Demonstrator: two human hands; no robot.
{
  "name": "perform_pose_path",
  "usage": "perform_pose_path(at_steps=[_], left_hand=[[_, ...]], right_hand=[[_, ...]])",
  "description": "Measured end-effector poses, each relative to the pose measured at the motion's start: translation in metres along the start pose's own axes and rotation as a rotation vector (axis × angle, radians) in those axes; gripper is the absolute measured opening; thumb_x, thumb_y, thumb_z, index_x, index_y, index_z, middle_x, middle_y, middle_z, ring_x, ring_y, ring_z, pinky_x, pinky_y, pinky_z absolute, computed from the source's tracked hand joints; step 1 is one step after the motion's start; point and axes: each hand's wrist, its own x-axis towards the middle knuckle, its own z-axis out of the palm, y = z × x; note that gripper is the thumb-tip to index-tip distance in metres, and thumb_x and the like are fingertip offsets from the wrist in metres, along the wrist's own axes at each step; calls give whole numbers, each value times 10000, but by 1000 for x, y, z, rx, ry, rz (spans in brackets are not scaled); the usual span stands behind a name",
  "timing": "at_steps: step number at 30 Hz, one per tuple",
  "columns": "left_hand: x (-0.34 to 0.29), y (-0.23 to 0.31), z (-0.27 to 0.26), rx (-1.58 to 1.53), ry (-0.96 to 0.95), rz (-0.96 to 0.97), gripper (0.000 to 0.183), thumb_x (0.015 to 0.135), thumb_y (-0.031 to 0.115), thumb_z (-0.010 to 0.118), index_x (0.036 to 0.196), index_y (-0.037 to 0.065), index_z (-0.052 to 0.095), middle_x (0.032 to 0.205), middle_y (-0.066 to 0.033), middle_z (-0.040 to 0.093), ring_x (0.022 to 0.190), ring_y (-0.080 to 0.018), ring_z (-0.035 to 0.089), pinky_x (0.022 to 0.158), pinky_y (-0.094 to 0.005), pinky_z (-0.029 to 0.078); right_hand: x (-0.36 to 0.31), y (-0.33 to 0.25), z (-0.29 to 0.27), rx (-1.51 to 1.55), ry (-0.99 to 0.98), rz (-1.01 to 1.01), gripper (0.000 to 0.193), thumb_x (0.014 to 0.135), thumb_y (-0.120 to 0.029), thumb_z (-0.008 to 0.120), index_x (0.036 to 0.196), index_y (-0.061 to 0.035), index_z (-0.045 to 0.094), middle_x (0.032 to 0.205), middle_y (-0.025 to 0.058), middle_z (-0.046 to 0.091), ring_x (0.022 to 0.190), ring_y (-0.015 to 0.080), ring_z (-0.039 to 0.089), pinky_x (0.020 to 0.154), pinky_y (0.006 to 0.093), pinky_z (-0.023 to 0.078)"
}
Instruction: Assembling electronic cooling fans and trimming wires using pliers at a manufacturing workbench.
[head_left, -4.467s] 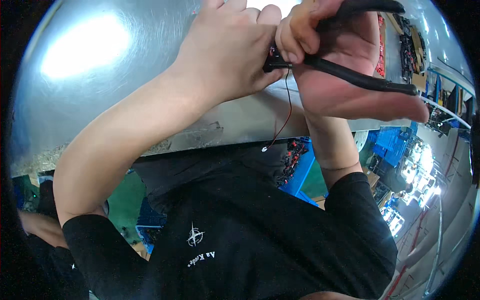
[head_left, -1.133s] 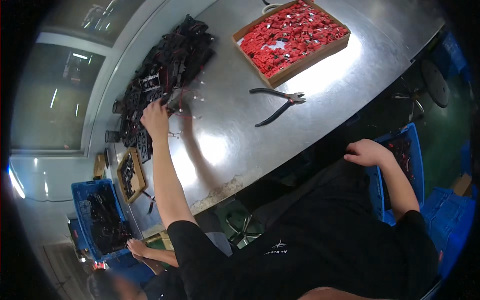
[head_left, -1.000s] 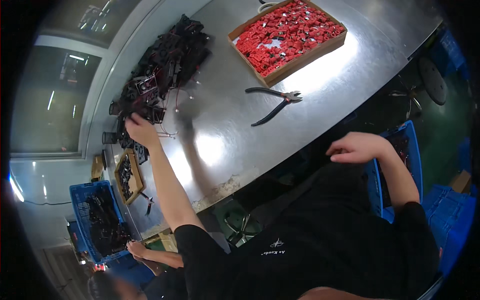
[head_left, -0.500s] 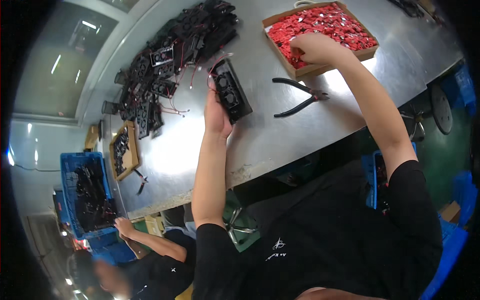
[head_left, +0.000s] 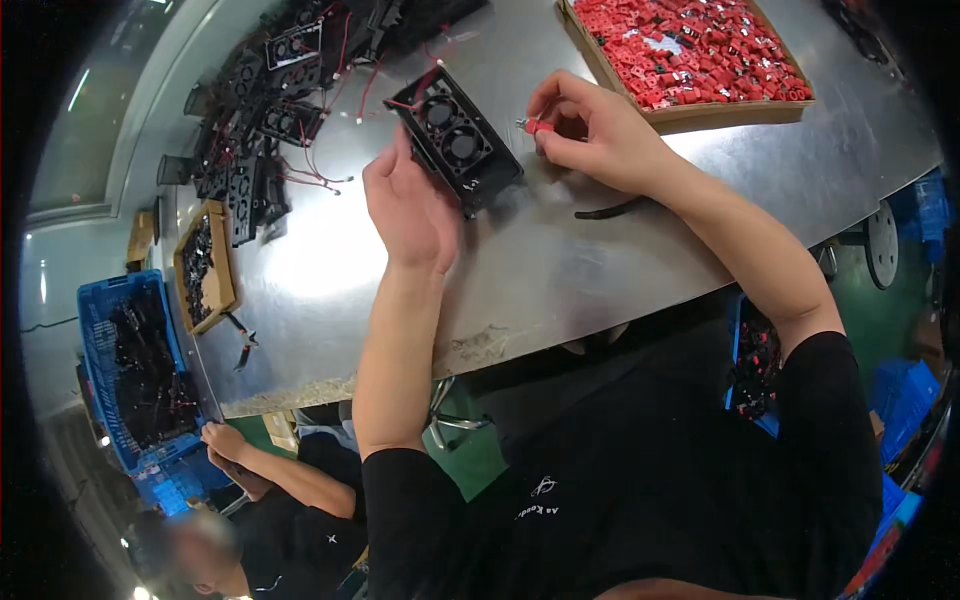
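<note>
My left hand is closed round the left side of a black plastic housing with two small round fans set in it. The housing is held tilted over the metal table, and thin red wires rise from its upper end. Just to the right, my right hand pinches a small red part with a metal tip between thumb and fingers. A small gap separates that part from the housing. Under my right forearm, one black handle of the pliers shows; the rest is hidden.
A cardboard tray of small red parts stands at the far right. More black fan housings with red wires are heaped at the left. Beyond lie a small box of black parts, another pair of pliers, a blue crate and a co-worker's hand.
My right hand has come out of the red parts tray and moved left toward the housing with one red part. The housing has tilted further, and the whole view has shifted.
</note>
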Motion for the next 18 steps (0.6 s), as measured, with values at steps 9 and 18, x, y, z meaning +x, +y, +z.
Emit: perform_pose_path(at_steps=[9,18], left_hand=[[-20,-15,15,392,-133,57,658,949,152,464,1581,29,327,1443,-172,559,1320,-253,557,1140,-382,428],[-28,-31,25,643,-163,191,665,976,74,510,1574,52,221,1381,-185,492,1237,-230,549,1089,-361,446]], right_hand=[[3,1,-2,711,-72,65,242,988,-135,712,1196,-43,629,995,28,688,854,96,662,763,258,554],[1,11,-2,1042,-212,261,260,1017,-205,686,1221,-47,654,1012,14,728,831,68,695,754,240,579]])
